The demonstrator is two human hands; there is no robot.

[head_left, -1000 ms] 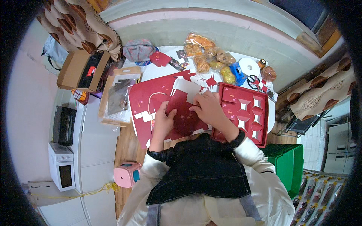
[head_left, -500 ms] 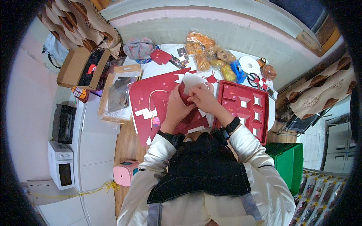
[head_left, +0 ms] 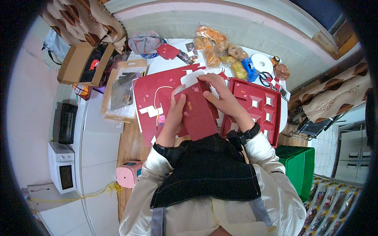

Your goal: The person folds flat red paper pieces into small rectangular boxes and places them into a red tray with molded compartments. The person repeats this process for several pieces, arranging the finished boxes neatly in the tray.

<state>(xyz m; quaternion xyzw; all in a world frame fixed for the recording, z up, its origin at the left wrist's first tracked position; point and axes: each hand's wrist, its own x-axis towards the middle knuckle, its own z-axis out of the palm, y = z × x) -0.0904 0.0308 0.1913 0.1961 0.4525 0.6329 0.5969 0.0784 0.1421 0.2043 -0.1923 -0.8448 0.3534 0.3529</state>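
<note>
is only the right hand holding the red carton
No, the left hand grips one side of the red carton while the right hand holds the other.

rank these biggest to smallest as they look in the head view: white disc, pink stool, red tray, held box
1. Red tray, partly behind an arm
2. Held box
3. Pink stool
4. White disc

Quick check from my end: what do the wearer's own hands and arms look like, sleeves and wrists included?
The left hand and right hand are bare, ungloved. The left sleeve and right sleeve are glossy off-white, loose and creased. Each wrist wears black: a left wristband and a right wristband.
</note>
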